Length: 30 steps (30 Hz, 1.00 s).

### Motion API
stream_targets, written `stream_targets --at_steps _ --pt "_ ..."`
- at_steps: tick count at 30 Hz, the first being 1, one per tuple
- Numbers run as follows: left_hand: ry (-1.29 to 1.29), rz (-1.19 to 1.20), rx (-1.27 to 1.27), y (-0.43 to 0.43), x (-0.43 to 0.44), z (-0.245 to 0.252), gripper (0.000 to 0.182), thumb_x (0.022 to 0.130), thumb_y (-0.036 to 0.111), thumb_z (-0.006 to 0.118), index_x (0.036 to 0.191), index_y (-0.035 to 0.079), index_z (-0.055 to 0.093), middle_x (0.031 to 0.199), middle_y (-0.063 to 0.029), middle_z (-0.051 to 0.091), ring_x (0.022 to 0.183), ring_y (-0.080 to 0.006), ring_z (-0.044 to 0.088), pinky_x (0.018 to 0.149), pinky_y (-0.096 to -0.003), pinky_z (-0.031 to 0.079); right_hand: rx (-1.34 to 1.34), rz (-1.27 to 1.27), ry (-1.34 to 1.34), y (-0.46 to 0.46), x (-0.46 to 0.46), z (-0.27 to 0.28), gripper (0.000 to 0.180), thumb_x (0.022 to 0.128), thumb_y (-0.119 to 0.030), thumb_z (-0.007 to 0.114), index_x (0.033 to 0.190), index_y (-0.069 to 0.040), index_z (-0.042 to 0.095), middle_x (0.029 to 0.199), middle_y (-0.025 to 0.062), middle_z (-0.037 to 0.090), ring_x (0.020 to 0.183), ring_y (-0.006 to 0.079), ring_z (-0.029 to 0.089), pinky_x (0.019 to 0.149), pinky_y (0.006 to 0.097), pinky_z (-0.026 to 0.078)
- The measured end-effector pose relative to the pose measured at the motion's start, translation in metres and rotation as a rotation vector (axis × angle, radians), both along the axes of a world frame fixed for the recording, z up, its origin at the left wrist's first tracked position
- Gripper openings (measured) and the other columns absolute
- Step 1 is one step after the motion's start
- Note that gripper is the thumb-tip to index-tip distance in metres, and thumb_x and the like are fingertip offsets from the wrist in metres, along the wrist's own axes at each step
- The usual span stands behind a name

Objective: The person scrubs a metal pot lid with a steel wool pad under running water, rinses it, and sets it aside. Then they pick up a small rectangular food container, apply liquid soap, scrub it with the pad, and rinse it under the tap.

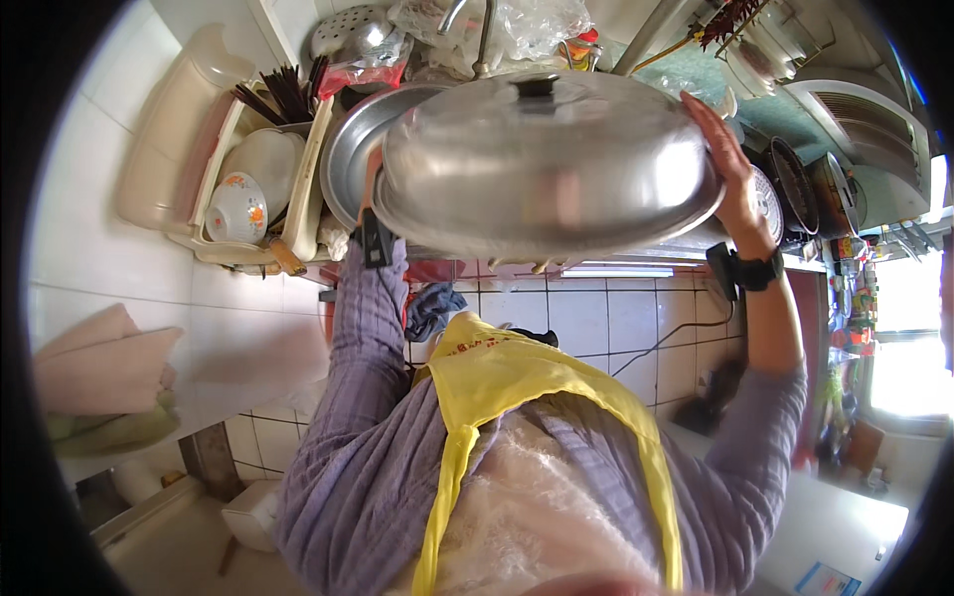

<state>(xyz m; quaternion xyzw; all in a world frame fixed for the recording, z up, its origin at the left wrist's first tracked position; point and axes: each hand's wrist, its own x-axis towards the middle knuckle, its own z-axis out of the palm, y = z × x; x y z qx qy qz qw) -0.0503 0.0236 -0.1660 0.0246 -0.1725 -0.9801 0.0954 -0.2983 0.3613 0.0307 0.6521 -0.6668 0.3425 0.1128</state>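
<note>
A large domed steel wok lid (536, 167) with a dark knob (536, 86) is held up between my two hands, over the sink area. My right hand (723, 160) presses along its right edge, fingers spread along the rim. At the left rim my left hand (372, 182) grips the lid, its fingers mostly hidden behind the metal. Behind the lid on the left is a wide metal basin (346, 156), partly covered. A faucet (485, 41) rises behind the lid.
On the left stands a cream dish rack (309, 186) with a floral bowl (237, 208), a plate and dark chopsticks (287, 93). A perforated ladle (352, 31) and plastic bags (522, 30) lie behind. Dark pans (791, 186) stand at the right. A cable (671, 331) hangs near my right wrist.
</note>
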Motion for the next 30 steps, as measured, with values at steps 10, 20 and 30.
stream_targets --at_steps 10,20,30 --pt "-0.305 0.621 -0.144 0.012 0.071 -0.034 0.035 0.094 0.012 0.044 0.129 0.006 0.044 0.118 -0.0125 0.056 0.101 -0.0251 0.06 0.084 -0.0372 0.053 0.276 -0.1 0.229 -0.1 -0.054 -0.105 0.072 0.078 0.006 0.045 0.143 -0.019 0.025 0.136 0.0109 0.044 0.117 0.03 0.049 0.097 0.0374 0.042" --pt "-0.434 1.117 -0.236 0.014 0.1 -0.016 0.038 0.095 0.014 0.045 0.133 0.012 0.04 0.121 -0.0087 0.055 0.107 -0.0232 0.055 0.091 -0.0369 0.047 0.469 0.176 0.421 -0.244 -0.113 -0.155 0.058 0.082 0.004 0.041 0.137 -0.009 0.034 0.142 0.011 0.035 0.129 0.0285 0.037 0.102 0.0373 0.037" --pt "-0.412 1.214 -0.232 0.018 0.099 -0.011 0.034 0.096 0.013 0.043 0.131 0.013 0.041 0.121 -0.0068 0.054 0.108 -0.0227 0.054 0.091 -0.0384 0.047 0.59 0.202 0.689 -0.318 -0.1 -0.187 0.03 0.089 -0.02 0.043 0.117 -0.016 0.054 0.114 -0.0025 0.056 0.116 0.0128 0.046 0.086 0.047 0.037"
